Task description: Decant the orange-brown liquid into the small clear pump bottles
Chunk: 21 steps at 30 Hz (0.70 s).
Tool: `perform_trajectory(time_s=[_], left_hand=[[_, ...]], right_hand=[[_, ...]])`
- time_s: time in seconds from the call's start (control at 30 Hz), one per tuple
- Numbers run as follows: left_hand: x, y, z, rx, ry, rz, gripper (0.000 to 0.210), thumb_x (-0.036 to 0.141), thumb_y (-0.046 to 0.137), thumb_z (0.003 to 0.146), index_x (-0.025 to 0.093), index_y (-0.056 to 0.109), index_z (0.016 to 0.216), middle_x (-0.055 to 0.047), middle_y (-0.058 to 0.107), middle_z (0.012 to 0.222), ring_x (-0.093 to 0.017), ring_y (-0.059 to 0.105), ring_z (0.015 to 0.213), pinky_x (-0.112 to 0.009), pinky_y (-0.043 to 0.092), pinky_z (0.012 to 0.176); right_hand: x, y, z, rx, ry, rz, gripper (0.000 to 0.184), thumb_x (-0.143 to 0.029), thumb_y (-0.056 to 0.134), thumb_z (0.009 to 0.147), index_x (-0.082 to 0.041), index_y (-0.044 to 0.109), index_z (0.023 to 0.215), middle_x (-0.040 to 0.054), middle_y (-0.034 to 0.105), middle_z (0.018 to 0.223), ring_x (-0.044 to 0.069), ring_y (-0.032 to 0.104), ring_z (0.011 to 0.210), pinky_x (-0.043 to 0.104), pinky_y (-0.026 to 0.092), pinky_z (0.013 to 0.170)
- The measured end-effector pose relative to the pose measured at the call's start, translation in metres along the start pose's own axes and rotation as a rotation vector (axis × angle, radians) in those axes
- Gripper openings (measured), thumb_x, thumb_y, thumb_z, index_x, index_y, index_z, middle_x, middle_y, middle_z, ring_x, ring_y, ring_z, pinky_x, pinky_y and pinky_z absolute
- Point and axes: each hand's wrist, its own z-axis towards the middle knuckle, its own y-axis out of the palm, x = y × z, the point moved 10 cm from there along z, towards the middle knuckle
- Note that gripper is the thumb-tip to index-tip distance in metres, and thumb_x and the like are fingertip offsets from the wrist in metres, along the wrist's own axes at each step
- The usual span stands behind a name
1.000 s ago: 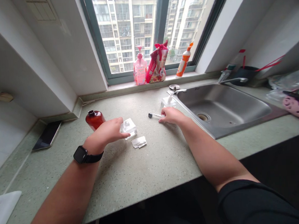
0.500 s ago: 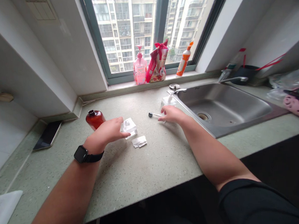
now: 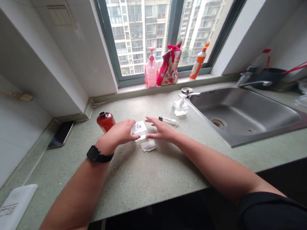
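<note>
My left hand (image 3: 121, 132), with a black watch (image 3: 93, 154) on its wrist, has its thumb and fingers around the left side of a clear square bottle (image 3: 140, 127). The bottle stands upright on the counter. To its right, my right hand (image 3: 162, 129) is open with fingers and thumb spread, holding nothing. A clear tube with a black end (image 3: 168, 121) lies just beyond the right hand. In front of the bottle lies a small folded white tissue (image 3: 148, 146). Behind the left hand stands an amber bottle (image 3: 106, 121) without a cap.
A clear square pump bottle (image 3: 180, 107) stands by the steel sink (image 3: 248, 104). On the sill are a pink pump bottle (image 3: 151, 72), a red bag (image 3: 170, 67) and an orange-and-white bottle (image 3: 198, 62). A phone (image 3: 61, 134) lies at the left, a white object (image 3: 14, 211) nearer me.
My right hand has let go of the tube, which now lies on the counter, and moved left beside the clear square bottle. My left hand stays at the bottle. The view has shifted slightly.
</note>
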Motion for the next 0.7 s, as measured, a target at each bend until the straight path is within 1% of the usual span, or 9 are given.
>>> perform_trajectory(time_s=[0.13,0.23,0.33,0.4,0.47,0.57,0.6,0.63,0.7], left_hand=[[0.007,0.008,-0.003,-0.079,0.004,0.138,0.060,0.054,0.072,0.091,0.022,0.066,0.141,-0.013,0.070,0.117,-0.029,0.071,0.090,-0.036,0.051,0.078],[0.012,0.002,-0.004,-0.040,-0.008,0.153,0.074,0.058,0.077,0.088,0.022,0.059,0.150,-0.014,0.068,0.121,-0.029,0.072,0.090,-0.036,0.052,0.078],[0.018,-0.020,-0.007,0.069,0.015,0.040,0.081,0.063,0.081,0.084,0.022,0.058,0.151,-0.012,0.069,0.121,-0.029,0.071,0.097,-0.036,0.053,0.081],[0.016,-0.047,-0.013,0.209,0.037,-0.104,0.067,0.063,0.076,0.090,0.024,0.065,0.143,-0.008,0.071,0.110,-0.025,0.070,0.093,-0.035,0.054,0.083],[0.000,-0.081,-0.027,0.430,0.009,-0.238,0.054,0.061,0.073,0.093,0.026,0.069,0.133,-0.005,0.071,0.101,-0.020,0.066,0.084,-0.033,0.055,0.078],[-0.053,-0.118,-0.070,0.872,-0.145,-0.384,0.051,0.057,0.075,0.094,0.026,0.066,0.133,-0.005,0.070,0.104,-0.019,0.066,0.088,-0.034,0.056,0.082],[-0.072,-0.119,-0.083,0.972,-0.201,-0.408,0.056,0.057,0.078,0.091,0.026,0.063,0.136,-0.006,0.070,0.111,-0.021,0.067,0.096,-0.037,0.056,0.089],[-0.090,-0.114,-0.092,1.011,-0.248,-0.430,0.063,0.058,0.081,0.088,0.026,0.060,0.138,-0.008,0.069,0.119,-0.023,0.067,0.106,-0.040,0.055,0.097],[-0.119,-0.089,-0.094,0.932,-0.316,-0.497,0.078,0.059,0.087,0.080,0.025,0.055,0.142,-0.013,0.065,0.133,-0.029,0.064,0.125,-0.047,0.050,0.109]], right_hand=[[0.010,0.013,0.003,-0.017,0.098,0.022,0.091,-0.039,0.090,0.077,-0.028,0.049,0.157,0.0148,0.062,0.152,0.033,0.062,0.138,0.054,0.049,0.117],[0.010,0.012,0.006,-0.031,0.122,0.064,0.077,-0.034,0.088,0.077,-0.025,0.057,0.147,0.0135,0.068,0.142,0.031,0.068,0.127,0.050,0.054,0.110],[0.007,0.012,0.006,-0.066,0.116,0.085,0.063,-0.031,0.085,0.079,-0.026,0.060,0.137,0.0100,0.072,0.133,0.028,0.070,0.119,0.046,0.055,0.105],[0.007,0.012,0.006,-0.081,0.119,0.063,0.060,-0.030,0.083,0.080,-0.026,0.060,0.135,0.0093,0.072,0.133,0.027,0.069,0.120,0.045,0.054,0.106],[0.009,0.013,0.005,-0.091,0.131,0.027,0.058,-0.030,0.082,0.080,-0.025,0.060,0.134,0.0099,0.072,0.134,0.027,0.068,0.120,0.045,0.053,0.106],[0.014,0.015,0.004,-0.095,0.152,-0.003,0.059,-0.032,0.081,0.081,-0.025,0.059,0.134,0.0104,0.071,0.135,0.028,0.068,0.121,0.045,0.052,0.107],[0.016,0.015,0.004,-0.093,0.157,-0.004,0.059,-0.033,0.081,0.080,-0.025,0.059,0.135,0.0106,0.071,0.135,0.028,0.068,0.121,0.045,0.052,0.107],[0.018,0.016,0.003,-0.092,0.161,-0.003,0.060,-0.033,0.082,0.080,-0.025,0.059,0.135,0.0108,0.071,0.135,0.028,0.068,0.121,0.045,0.052,0.107],[0.021,0.017,0.003,-0.087,0.167,0.000,0.061,-0.034,0.082,0.079,-0.025,0.059,0.135,0.0112,0.071,0.135,0.029,0.068,0.122,0.046,0.051,0.108]])
